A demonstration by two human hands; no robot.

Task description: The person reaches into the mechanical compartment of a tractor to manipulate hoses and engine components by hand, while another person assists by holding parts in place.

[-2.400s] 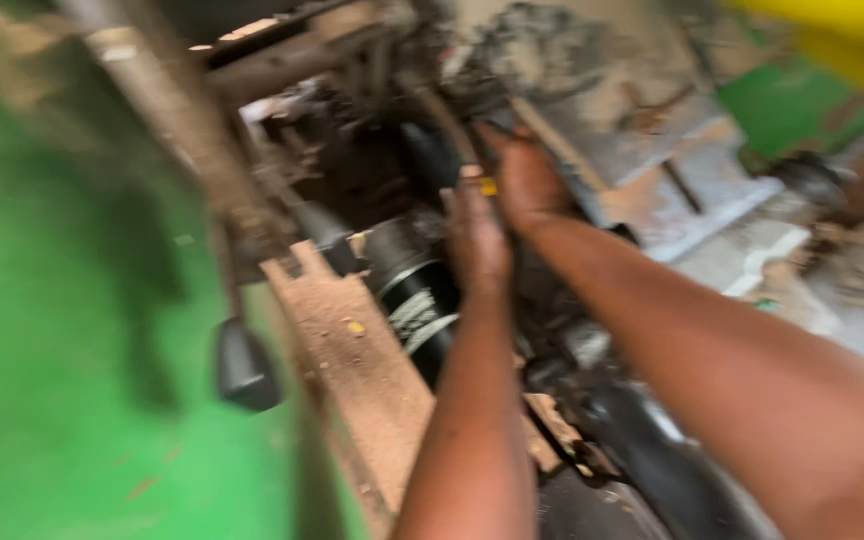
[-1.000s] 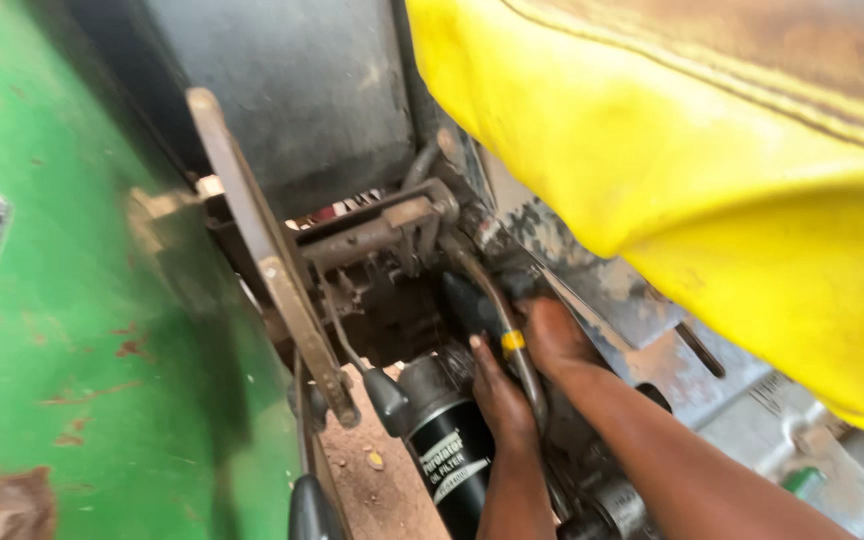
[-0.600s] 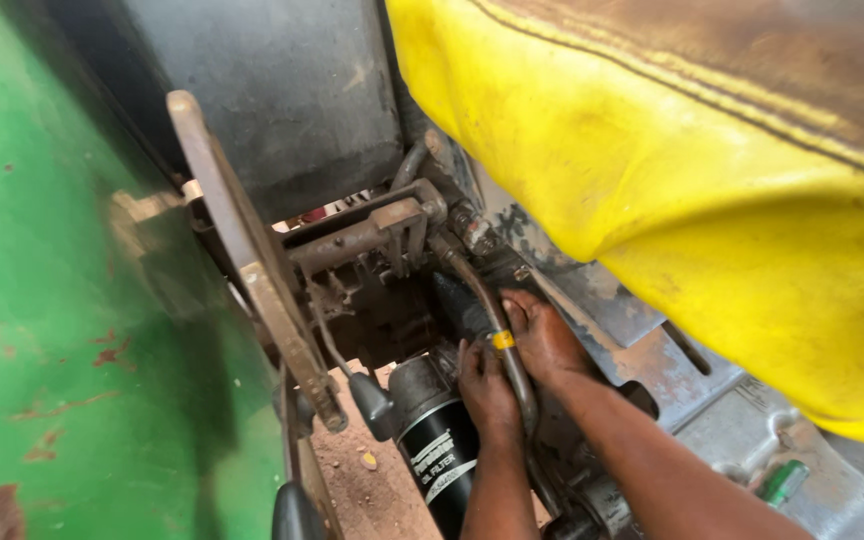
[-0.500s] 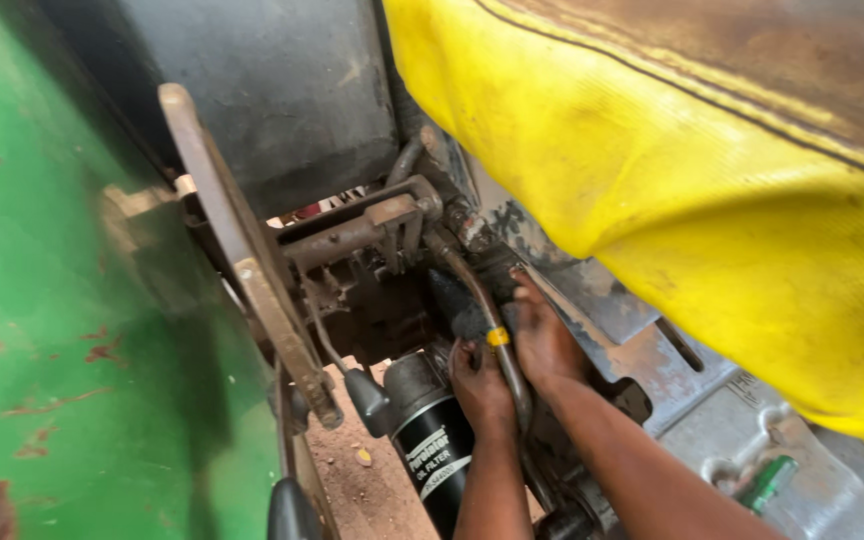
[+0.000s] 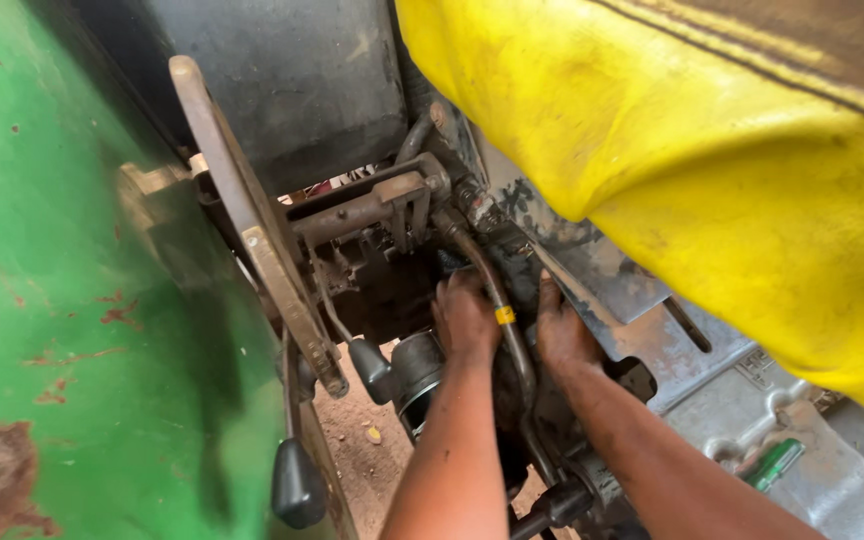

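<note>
Black cylindrical filter [image 5: 418, 372] under left hand [image 5: 466, 318], grip unclear; right hand [image 5: 562, 335] flat beside pipe [image 5: 500, 300].

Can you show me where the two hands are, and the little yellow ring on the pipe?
left hand [image 5: 465, 318], head view, on the back of the hand.
right hand [image 5: 559, 332], head view, on the back of the hand.
yellow ring [image 5: 504, 315], head view, on the band's front face around the curved pipe [image 5: 517, 350].

Your left hand [image 5: 467, 320] has slid up over the top of the black canister [image 5: 418, 372], covering more of it, and your right hand [image 5: 562, 335] has shifted slightly along the metal pipe [image 5: 497, 300].
</note>
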